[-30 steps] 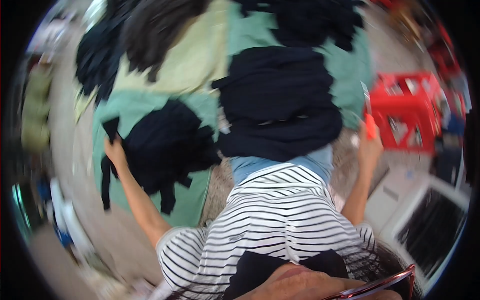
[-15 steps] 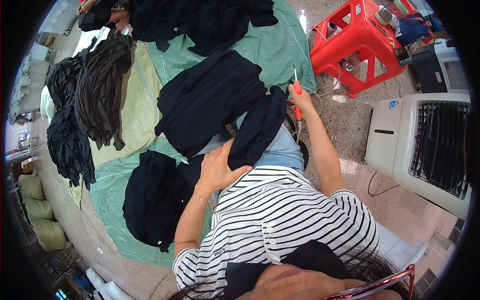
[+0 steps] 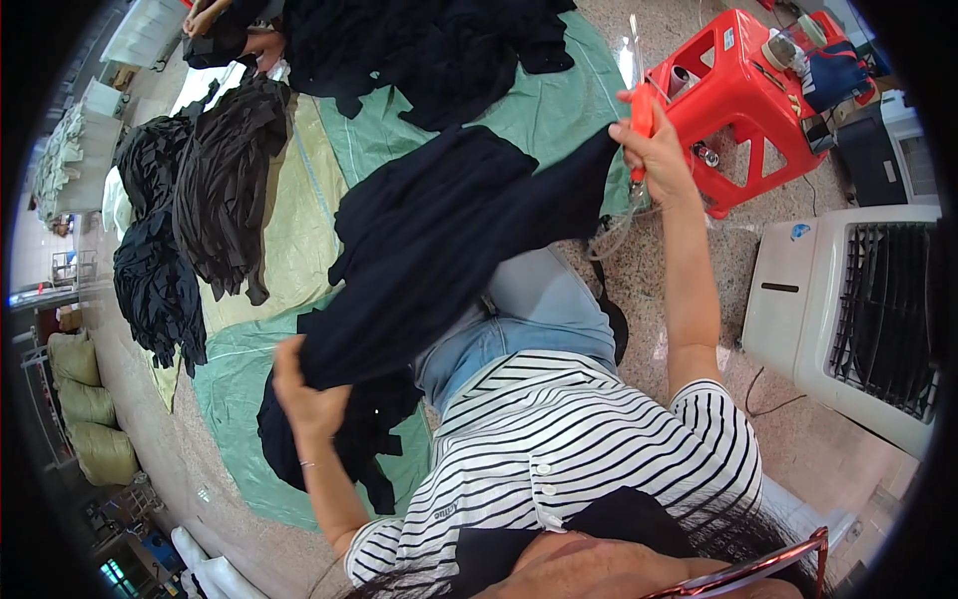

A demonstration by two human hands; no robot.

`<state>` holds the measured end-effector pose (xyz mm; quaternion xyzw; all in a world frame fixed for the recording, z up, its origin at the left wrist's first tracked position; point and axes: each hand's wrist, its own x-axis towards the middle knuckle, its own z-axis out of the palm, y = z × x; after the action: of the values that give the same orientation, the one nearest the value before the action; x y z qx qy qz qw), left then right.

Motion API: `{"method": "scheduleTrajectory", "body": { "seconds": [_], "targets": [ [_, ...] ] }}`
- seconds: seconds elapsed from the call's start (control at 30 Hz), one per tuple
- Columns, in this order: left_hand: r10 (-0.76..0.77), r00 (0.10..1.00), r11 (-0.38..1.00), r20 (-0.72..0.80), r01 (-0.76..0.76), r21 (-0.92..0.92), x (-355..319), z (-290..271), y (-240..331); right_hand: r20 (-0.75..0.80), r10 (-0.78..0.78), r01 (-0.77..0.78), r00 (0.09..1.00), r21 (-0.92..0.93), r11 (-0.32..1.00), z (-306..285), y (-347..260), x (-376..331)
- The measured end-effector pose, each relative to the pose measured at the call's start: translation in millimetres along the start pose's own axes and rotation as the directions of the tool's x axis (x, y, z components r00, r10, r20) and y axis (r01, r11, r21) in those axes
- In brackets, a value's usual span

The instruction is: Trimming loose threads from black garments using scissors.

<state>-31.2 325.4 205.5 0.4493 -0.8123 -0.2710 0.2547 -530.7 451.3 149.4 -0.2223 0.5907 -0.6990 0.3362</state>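
Head view: person stretching a dark garment [image 3: 439, 250] between both hands.
Left hand [image 3: 304, 399] is bunched tight on its lower end; right hand [image 3: 654, 150] grips the far corner plus an orange snipping tool [image 3: 641, 115], red plastic stool [image 3: 743, 90] just beyond.

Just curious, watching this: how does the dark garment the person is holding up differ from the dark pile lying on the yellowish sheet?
The held garment is stretched in the air between the left hand and right hand; the pile lies loose on the yellowish sheet. The held garment is a single piece, the pile several heaped together. The garment looks navy-black, the pile greyer. Both are dark cloth.
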Motion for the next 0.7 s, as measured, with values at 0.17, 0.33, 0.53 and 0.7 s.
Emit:
{"method": "scheduleTrajectory", "body": {
  "seconds": [0.17, 0.33, 0.53, 0.7],
  "targets": [
    [0.338, 0.782, 0.941, -0.524, -0.268, 0.207, 57.3, -114.2, 38.3, 0.125, -0.318, 0.306, 0.94, 0.105, 0.946, 55.9, -80.5, 21.8],
    [0.738, 0.525, 0.661, -0.424, -0.433, 0.613, 61.8, -135.3, 39.8, 0.109, -0.464, 0.459, 0.879, 0.075, 0.885, 79.5, -107.0, 20.3],
    [0.524, 0.846, 0.688, -0.099, -0.352, 0.635, 6.0, -9.4, -37.0, 0.023, -0.454, 0.432, 0.891, -0.356, 0.829, 22.5, 23.2, 21.1],
    [0.153, 0.966, 0.909, 0.206, -0.22, 0.355, -94.3, 96.7, -93.6, -0.066, 0.075, -0.1, 0.995, -0.695, 0.712, -38.4, 150.3, -27.2]
  ]
}}
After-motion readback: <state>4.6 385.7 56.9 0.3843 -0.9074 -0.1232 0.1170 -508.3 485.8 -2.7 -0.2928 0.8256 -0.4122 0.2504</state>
